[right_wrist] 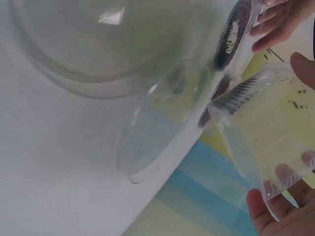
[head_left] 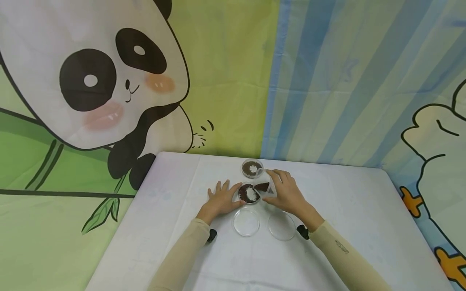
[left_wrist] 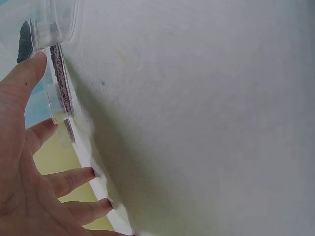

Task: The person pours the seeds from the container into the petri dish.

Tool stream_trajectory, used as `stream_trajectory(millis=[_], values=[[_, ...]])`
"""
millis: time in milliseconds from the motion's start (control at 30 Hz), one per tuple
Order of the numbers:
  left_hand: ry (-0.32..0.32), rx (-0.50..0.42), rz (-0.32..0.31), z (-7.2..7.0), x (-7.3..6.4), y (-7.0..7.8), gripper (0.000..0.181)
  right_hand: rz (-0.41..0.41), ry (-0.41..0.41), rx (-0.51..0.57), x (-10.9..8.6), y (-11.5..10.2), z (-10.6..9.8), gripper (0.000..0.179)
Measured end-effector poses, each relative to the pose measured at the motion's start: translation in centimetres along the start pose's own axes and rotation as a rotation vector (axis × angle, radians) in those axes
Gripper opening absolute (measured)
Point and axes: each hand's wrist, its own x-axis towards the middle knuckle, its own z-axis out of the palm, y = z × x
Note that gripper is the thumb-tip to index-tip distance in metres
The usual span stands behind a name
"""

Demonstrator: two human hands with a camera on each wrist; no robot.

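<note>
My left hand grips a round clear dish of dark brown granules between thumb and index finger, the other fingers spread. A patch of white powder lies on top of the granules. Just to the right, my right hand holds a clear ridged plastic box by its sides. The box is tilted, with its lower corner over the dish's right edge. Dark granules are gathered in that corner. In the right wrist view, a few dark specks cling to the box wall.
Behind stands a second dish of brown granules with white powder. Two clear round dish pieces lie in front, the right-hand piece close to my right wrist. A white cloth covers the table; a printed panda curtain hangs behind.
</note>
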Motion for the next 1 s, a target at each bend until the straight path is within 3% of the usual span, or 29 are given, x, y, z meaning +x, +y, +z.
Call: stream_trajectory(millis=[333, 533, 767, 1000], values=[[0.002, -0.023, -0.002, 0.1, -0.1, 0.0, 0.078, 0.210, 0.092, 0.367, -2.7, 1.2, 0.5, 0.098], [0.003, -0.048, 0.007, -0.3, -0.4, 0.3, 0.076, 0.330, 0.173, 0.458, -4.2, 1.4, 0.0, 0.098], [0.005, -0.054, 0.009, -0.1, -0.2, 0.2, 0.078, 0.398, 0.263, 0.574, -5.8, 2.2, -0.7, 0.095], [0.006, -0.059, 0.006, 0.4, 0.0, -0.1, 0.077, 0.427, 0.302, 0.739, -7.5, 3.0, -1.4, 0.090]])
